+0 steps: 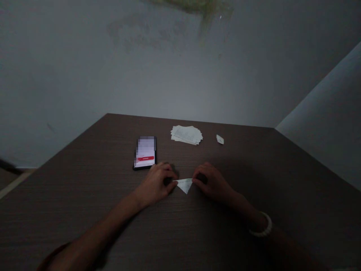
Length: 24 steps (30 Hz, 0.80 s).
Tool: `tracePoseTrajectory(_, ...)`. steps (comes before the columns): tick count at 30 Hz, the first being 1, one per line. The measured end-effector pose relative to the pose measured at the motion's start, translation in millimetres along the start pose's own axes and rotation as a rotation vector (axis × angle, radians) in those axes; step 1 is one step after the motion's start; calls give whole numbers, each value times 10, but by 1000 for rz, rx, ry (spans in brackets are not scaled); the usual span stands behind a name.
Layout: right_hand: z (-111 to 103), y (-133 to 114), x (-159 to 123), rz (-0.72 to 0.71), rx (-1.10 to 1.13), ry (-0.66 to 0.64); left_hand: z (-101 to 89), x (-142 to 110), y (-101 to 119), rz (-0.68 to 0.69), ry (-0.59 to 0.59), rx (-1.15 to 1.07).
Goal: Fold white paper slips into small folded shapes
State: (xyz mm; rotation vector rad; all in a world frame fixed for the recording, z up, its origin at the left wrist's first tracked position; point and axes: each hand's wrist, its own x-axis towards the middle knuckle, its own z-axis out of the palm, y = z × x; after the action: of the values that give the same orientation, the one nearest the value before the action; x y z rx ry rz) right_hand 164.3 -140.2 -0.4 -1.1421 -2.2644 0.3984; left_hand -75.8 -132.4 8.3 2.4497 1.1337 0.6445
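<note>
A small folded paper triangle [184, 185] lies on the dark wood-grain table [84, 210], its point toward me. My left hand [158, 182] pinches its left corner, and my right hand [210, 182] presses on its right corner. Just beyond my left hand is a smartphone [145, 152] with a lit screen showing a red bar. A white bangle [261, 224] circles my right wrist.
A loose stack of printed paper slips [186, 134] sits near the table's far edge, with a small folded slip [220, 139] to its right. Stained grey walls [180, 75] meet behind the table.
</note>
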Motion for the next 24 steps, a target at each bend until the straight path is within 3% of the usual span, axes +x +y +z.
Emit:
tracePoseTrajectory(6, -17, -10, -19, 46, 98, 119, -54, 18, 64, -32, 39, -69)
tracePoseTrajectory(11, -41, 23, -17, -45, 54, 214, -105, 20, 114, -46, 107, -114)
tracePoseTrajectory(16, -24, 21, -20, -121, 24, 227, -106, 6, 100, 11, 178, -96)
tracePoseTrajectory(24, -8, -40, -11, -141, -36, 187, -68, -13, 44, 85, 174, 81)
